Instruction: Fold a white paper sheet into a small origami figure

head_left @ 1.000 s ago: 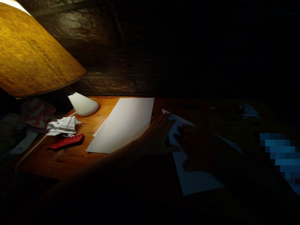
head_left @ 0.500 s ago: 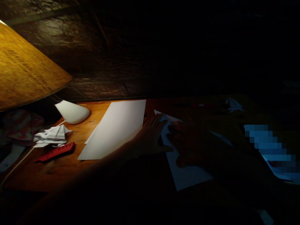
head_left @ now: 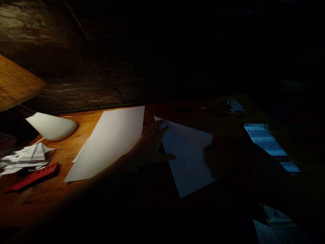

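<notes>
The left hand (head_left: 149, 145) is open, with its fingers spread wide. Its fingertips (head_left: 156, 127) rest on the left edge of a white sheet of paper (head_left: 186, 159), and it is not holding anything. The right hand (head_left: 228, 161) lies on the right side of the same sheet. It is so dark there that I cannot tell if its fingers are wide or close together. The sheet lies flat between the two hands, with one pointy corner facing the person.

Down in the dark at the right is a folded paper (head_left: 275, 222). Left of the left hand lies a second big white sheet (head_left: 106, 144), smooth and flat. The thin edge of a third sheet (head_left: 77, 157) pokes out from under it. They all sit on a wooden table (head_left: 83, 123) with a warm orange shine.

At the left are a crumpled paper (head_left: 24, 157) and one flat red strip (head_left: 31, 178). Past them is a smooth white cone (head_left: 52, 126), and above it is the edge of a brown lamp shade (head_left: 15, 81). At the right, one phone (head_left: 269, 147) glows blue. Far off on the table is a small folded paper (head_left: 235, 105). Behind it all is a rough dark wall (head_left: 63, 67).
</notes>
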Tool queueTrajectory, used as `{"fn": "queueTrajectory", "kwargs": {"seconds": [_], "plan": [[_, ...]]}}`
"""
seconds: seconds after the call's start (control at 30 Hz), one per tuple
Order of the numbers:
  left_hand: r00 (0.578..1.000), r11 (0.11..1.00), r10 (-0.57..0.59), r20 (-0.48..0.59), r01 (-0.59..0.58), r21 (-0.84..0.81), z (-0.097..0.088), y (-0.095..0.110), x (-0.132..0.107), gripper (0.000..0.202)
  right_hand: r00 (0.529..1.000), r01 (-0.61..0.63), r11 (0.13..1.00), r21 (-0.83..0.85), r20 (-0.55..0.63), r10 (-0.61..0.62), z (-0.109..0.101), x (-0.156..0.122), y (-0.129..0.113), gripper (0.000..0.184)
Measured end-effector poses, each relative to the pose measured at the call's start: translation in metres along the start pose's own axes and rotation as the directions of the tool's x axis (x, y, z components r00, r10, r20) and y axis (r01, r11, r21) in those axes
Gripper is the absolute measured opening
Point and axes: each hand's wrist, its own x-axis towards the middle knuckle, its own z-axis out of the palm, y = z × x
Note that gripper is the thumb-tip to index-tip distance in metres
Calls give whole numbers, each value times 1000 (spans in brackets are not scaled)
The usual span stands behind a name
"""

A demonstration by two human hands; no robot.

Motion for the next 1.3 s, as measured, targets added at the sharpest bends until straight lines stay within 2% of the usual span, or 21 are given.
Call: {"fn": "queueTrajectory", "kwargs": {"seconds": [0.23, 0.37, 0.53, 0.67, 0.87, 0.97, 1.03, 1.17, 1.3], "plan": [[1000, 1000, 2, 13, -3, 16, -8, 4, 0, 103, 999, -33, 999, 12, 17, 33, 11, -11, 0, 82], [1000, 1000, 13, 6, -13, 10, -8, 4, 0, 102, 999, -41, 997, 58, 14, 41, 14, -11, -2, 84], [1000, 1000, 9, 1, -9, 4, -11, 7, 0, 100, 993, -120, 988, 95, 33, 117, 11, -9, -6, 90], [1000, 999, 6, 14, -6, 31, -12, 9, 0, 102, 992, -125, 986, 113, 32, 123, 13, -11, -6, 88], [1000, 999, 10, -11, -10, 39, -13, 9, 1, 106, 987, -147, 987, 57, 71, 143, 19, -17, -4, 85], [999, 998, 43, -30, -42, 55, -16, 12, 2, 109, 989, -139, 989, 44, 50, 136, 21, -17, -2, 87], [995, 993, 100, -21, -98, 73, -21, 17, 3, 101, 992, -120, 992, 26, 41, 119, 21, -17, 0, 85], [967, 957, 252, 28, -254, 138, -29, 30, 1, 60, 995, -88, 996, 12, 53, 87, 19, -14, 2, 75], [961, 941, 274, 29, -274, 198, -31, 39, -3, 36, 998, -60, 998, 23, 32, 60, 16, -10, 2, 73]]}}
